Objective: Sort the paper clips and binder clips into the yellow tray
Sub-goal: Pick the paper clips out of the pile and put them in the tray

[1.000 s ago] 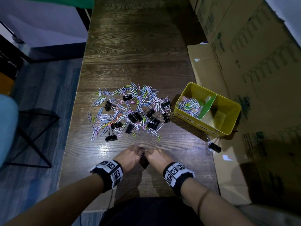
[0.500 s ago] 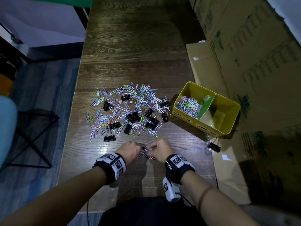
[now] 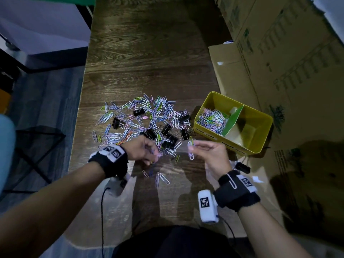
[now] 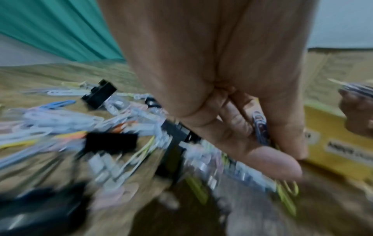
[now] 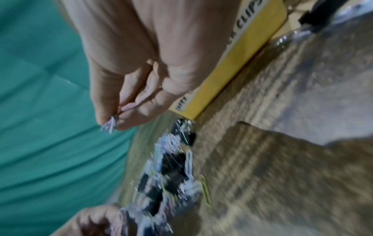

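Right hand (image 3: pixel 210 155) raised above the table, thumb and fingertips pinching a small bunch of paper clips (image 3: pixel 191 149), just beside the near wall of the yellow tray (image 3: pixel 232 146). Left hand (image 3: pixel 143 150) low at the near edge of the pile, fingers curled; the left wrist view shows one bluish clip (image 4: pixel 260 126) held against its fingers, and it possibly holds more, but blur makes that hard to tell.

Mixed pile of coloured paper clips (image 3: pixel 141 118) and black binder clips (image 3: pixel 168 135) sits mid-table, touching the tray's left side. A few loose clips (image 3: pixel 160 178) lie on bare wood (image 3: pixel 149 53) between the two wrists. Plenty of bare table beyond the pile and toward the person; the left table edge runs just beside the pile's outer clips. Cardboard boxes (image 3: pixel 279 62) crowd the right side, tight behind the tray.

Tray split by a green divider (image 3: pixel 233 120): left compartment holds a heap of paper clips (image 3: pixel 211 119), right compartment (image 3: pixel 249 131) shows only yellow floor. One binder clip (image 3: pixel 242 167) lies on the table near the tray's front corner, by the right wrist.
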The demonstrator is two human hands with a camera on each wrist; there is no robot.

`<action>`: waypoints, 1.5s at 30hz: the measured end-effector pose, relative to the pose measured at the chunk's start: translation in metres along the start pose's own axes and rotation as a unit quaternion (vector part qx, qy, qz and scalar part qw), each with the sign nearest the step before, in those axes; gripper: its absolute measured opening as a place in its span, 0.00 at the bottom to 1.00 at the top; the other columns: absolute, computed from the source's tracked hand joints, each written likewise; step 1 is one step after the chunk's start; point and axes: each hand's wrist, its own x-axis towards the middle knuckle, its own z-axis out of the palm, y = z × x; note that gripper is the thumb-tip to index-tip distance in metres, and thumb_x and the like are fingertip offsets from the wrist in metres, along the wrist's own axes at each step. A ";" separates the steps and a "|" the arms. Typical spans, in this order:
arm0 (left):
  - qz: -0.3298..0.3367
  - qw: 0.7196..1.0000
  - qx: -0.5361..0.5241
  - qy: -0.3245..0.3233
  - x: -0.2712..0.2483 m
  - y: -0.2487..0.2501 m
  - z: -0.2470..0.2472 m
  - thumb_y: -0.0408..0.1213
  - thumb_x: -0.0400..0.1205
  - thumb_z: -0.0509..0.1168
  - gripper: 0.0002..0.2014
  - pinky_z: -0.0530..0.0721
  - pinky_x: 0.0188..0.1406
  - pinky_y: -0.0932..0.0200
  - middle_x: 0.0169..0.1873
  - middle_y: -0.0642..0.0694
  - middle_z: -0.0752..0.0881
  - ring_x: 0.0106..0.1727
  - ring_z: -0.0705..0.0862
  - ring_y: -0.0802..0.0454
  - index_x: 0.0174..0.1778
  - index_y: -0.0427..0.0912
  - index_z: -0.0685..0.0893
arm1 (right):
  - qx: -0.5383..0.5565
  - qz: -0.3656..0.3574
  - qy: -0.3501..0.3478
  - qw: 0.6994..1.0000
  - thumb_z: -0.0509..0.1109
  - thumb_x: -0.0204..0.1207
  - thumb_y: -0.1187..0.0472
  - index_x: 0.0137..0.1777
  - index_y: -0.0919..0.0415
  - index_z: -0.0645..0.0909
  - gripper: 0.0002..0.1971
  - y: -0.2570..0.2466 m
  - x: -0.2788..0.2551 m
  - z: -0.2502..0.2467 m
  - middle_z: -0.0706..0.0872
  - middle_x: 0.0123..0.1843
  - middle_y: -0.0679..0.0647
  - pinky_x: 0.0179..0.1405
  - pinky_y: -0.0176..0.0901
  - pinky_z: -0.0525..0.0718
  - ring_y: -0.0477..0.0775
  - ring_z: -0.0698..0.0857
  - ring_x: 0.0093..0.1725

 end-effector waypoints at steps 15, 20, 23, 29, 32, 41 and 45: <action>0.132 0.961 0.210 0.119 0.097 0.174 0.026 0.38 0.70 0.76 0.14 0.82 0.46 0.60 0.42 0.46 0.89 0.41 0.85 0.53 0.51 0.42 0.88 | -0.113 -0.152 0.134 0.973 0.80 0.65 0.71 0.47 0.67 0.87 0.11 -0.116 0.063 -0.039 0.89 0.36 0.56 0.43 0.39 0.88 0.48 0.87 0.35; 0.157 0.948 0.218 0.170 0.091 0.155 0.026 0.39 0.76 0.71 0.15 0.75 0.60 0.68 0.54 0.48 0.88 0.56 0.84 0.52 0.59 0.48 0.86 | -0.402 -0.140 0.134 0.895 0.79 0.68 0.60 0.47 0.57 0.90 0.08 -0.109 0.094 -0.036 0.91 0.47 0.54 0.50 0.31 0.80 0.44 0.86 0.43; 0.171 0.947 0.199 0.184 0.073 0.136 0.016 0.38 0.76 0.71 0.08 0.79 0.61 0.61 0.47 0.49 0.90 0.51 0.86 0.53 0.50 0.48 0.89 | -0.515 -0.079 0.065 0.851 0.76 0.73 0.55 0.60 0.59 0.86 0.16 -0.099 0.104 -0.028 0.86 0.63 0.57 0.66 0.39 0.75 0.53 0.83 0.61; 0.142 0.940 0.285 0.120 0.013 0.071 -0.012 0.31 0.78 0.67 0.07 0.84 0.49 0.59 0.44 0.45 0.90 0.41 0.85 0.54 0.50 0.41 0.87 | -0.523 -0.147 0.039 0.838 0.72 0.76 0.56 0.60 0.56 0.85 0.14 -0.093 0.079 -0.004 0.85 0.56 0.49 0.61 0.37 0.75 0.50 0.82 0.53; 0.149 0.915 0.365 0.088 -0.012 0.020 -0.008 0.24 0.76 0.61 0.15 0.84 0.48 0.55 0.49 0.43 0.88 0.48 0.86 0.47 0.53 0.41 0.87 | -0.504 -0.261 -0.015 0.823 0.73 0.75 0.59 0.56 0.56 0.87 0.11 -0.073 0.032 0.019 0.87 0.53 0.53 0.56 0.35 0.73 0.50 0.82 0.51; 0.192 0.851 0.488 0.025 -0.031 -0.077 0.049 0.44 0.74 0.58 0.21 0.85 0.48 0.59 0.54 0.46 0.84 0.51 0.80 0.49 0.63 0.43 0.79 | -0.685 -0.071 -0.165 0.706 0.68 0.74 0.41 0.62 0.65 0.78 0.28 0.070 -0.034 0.088 0.82 0.60 0.66 0.59 0.55 0.81 0.66 0.81 0.60; 0.193 0.859 0.473 0.032 -0.033 -0.085 0.057 0.49 0.75 0.56 0.22 0.81 0.44 0.60 0.46 0.48 0.85 0.43 0.82 0.49 0.58 0.41 0.83 | -0.726 -0.092 -0.157 0.663 0.64 0.81 0.61 0.62 0.70 0.74 0.15 0.080 -0.032 0.104 0.81 0.61 0.68 0.53 0.53 0.82 0.66 0.82 0.60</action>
